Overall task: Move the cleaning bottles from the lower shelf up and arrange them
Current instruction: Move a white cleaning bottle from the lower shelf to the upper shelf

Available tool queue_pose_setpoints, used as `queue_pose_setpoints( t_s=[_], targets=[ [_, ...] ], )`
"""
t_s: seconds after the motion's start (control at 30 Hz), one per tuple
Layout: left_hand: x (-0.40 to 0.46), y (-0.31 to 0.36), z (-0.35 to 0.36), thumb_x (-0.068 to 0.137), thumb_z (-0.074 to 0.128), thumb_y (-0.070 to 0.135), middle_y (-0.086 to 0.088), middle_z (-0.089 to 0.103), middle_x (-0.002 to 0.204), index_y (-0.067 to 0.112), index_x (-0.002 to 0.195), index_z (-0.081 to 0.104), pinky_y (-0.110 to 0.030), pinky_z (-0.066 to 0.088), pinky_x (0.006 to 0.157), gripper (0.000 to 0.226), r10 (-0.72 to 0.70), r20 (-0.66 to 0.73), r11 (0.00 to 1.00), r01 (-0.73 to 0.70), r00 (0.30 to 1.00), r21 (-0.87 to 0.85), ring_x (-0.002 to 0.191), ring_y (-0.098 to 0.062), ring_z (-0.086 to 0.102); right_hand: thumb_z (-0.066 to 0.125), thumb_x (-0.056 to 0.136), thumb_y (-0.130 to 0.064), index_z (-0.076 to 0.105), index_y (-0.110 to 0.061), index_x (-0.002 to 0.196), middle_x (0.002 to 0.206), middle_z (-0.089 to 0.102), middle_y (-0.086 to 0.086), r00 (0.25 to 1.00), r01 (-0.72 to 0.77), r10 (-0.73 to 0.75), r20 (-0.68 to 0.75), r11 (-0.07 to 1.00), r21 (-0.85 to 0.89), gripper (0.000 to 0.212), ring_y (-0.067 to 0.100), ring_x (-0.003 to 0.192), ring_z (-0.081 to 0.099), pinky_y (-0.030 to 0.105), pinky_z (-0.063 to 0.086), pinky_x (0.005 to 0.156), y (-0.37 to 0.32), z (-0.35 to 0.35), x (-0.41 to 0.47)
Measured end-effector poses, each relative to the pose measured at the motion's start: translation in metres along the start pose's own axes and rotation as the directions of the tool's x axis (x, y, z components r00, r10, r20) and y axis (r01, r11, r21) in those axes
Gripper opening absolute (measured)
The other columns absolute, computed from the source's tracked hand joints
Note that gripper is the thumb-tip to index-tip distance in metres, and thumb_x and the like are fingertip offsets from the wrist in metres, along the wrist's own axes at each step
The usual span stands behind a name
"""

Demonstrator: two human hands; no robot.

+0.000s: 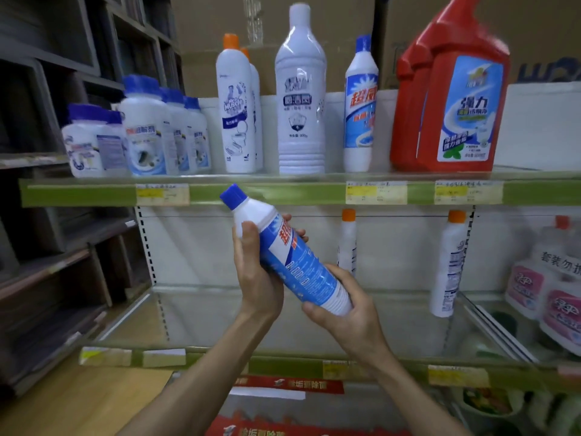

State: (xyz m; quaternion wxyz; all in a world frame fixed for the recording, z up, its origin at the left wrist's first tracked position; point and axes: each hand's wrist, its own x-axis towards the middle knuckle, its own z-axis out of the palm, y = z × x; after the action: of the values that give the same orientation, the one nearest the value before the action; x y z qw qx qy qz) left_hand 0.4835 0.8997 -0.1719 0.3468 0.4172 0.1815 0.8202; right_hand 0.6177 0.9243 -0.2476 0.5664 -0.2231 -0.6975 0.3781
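A white bottle with a blue cap and blue label (pixel 292 256) is tilted in front of the shelves, cap up and to the left. My left hand (pixel 254 272) grips its neck and upper body. My right hand (pixel 345 313) holds its base. The upper shelf (pixel 251 193) carries a matching blue-capped bottle (pixel 361 108), a tall white bottle (pixel 300 99), two orange-capped white bottles (pixel 237 111), red jugs (pixel 452 99) and several blue-lidded jars (pixel 151 130). On the lower glass shelf (pixel 220 322) stand two orange-capped white bottles (pixel 448 265), one (pixel 347 243) partly behind the held bottle.
Pink-labelled jugs (pixel 547 297) stand at the right end of the lower shelf. Dark wooden shelving (pixel 63 247) lines the left side. Cardboard boxes (pixel 361 26) rise behind the upper shelf. Red-labelled packs (pixel 283 429) lie below the lower shelf.
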Motion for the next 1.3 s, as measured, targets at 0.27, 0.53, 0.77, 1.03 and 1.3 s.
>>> queue_pose_setpoints(
  t_s=[0.27, 0.53, 0.77, 1.03, 1.3],
  targets=[
    [0.067, 0.082, 0.050, 0.091, 0.038, 0.061, -0.023, 0.063, 0.085, -0.003, 0.114, 0.060, -0.035, 0.056, 0.069, 0.072, -0.102, 0.042, 0.995, 0.101, 0.994, 0.023, 0.074, -0.031, 0.067, 0.079, 0.083, -0.046, 0.067, -0.019, 0.114, 0.079, 0.068, 0.006, 0.981, -0.162, 0.121, 0.152, 0.942, 0.295, 0.043, 0.020, 0.056, 0.058, 0.030, 0.047, 0.050, -0.094, 0.008, 0.061],
    [0.132, 0.147, 0.096, 0.095, 0.044, 0.058, -0.010, 0.066, 0.093, 0.013, 0.117, 0.055, -0.039, 0.056, 0.071, 0.052, -0.100, 0.084, 0.994, 0.103, 0.991, -0.041, 0.069, -0.025, 0.068, 0.080, 0.079, -0.053, 0.063, 0.004, 0.116, 0.090, 0.066, 0.025, 0.914, -0.369, 0.205, 0.349, 0.777, 0.510, 0.069, 0.025, 0.057, 0.060, 0.025, 0.044, 0.043, -0.156, 0.009, 0.116],
    [0.159, 0.165, 0.124, 0.092, 0.056, 0.060, -0.010, 0.066, 0.072, 0.011, 0.097, 0.066, -0.038, 0.057, 0.064, 0.050, -0.064, -0.096, 0.989, 0.077, 0.993, 0.130, 0.061, -0.026, 0.067, 0.083, 0.074, -0.046, 0.057, -0.037, 0.124, 0.109, 0.072, -0.004, 0.995, -0.077, 0.071, 0.066, 0.993, 0.087, 0.057, 0.012, 0.078, 0.069, 0.026, 0.054, 0.056, -0.184, 0.010, 0.139],
    [0.168, 0.173, 0.126, 0.100, 0.050, 0.049, -0.005, 0.070, 0.081, 0.013, 0.101, 0.061, -0.036, 0.060, 0.062, 0.037, -0.145, 0.057, 0.986, 0.139, 0.988, 0.096, 0.064, -0.022, 0.070, 0.086, 0.072, -0.048, 0.066, -0.007, 0.104, 0.081, 0.064, 0.019, 0.975, -0.223, 0.185, 0.127, 0.854, 0.470, 0.056, 0.029, 0.056, 0.057, 0.028, 0.044, 0.041, -0.190, 0.012, 0.134],
    [0.165, 0.170, 0.122, 0.099, 0.048, 0.048, -0.003, 0.069, 0.080, 0.017, 0.096, 0.063, -0.037, 0.060, 0.065, 0.034, -0.168, 0.198, 0.982, 0.181, 0.966, -0.048, 0.067, -0.021, 0.069, 0.086, 0.068, -0.054, 0.074, -0.012, 0.109, 0.091, 0.068, 0.014, 0.836, -0.542, 0.266, 0.479, 0.528, 0.653, 0.060, 0.018, 0.057, 0.059, 0.021, 0.043, 0.037, -0.197, 0.010, 0.130]
  ],
)
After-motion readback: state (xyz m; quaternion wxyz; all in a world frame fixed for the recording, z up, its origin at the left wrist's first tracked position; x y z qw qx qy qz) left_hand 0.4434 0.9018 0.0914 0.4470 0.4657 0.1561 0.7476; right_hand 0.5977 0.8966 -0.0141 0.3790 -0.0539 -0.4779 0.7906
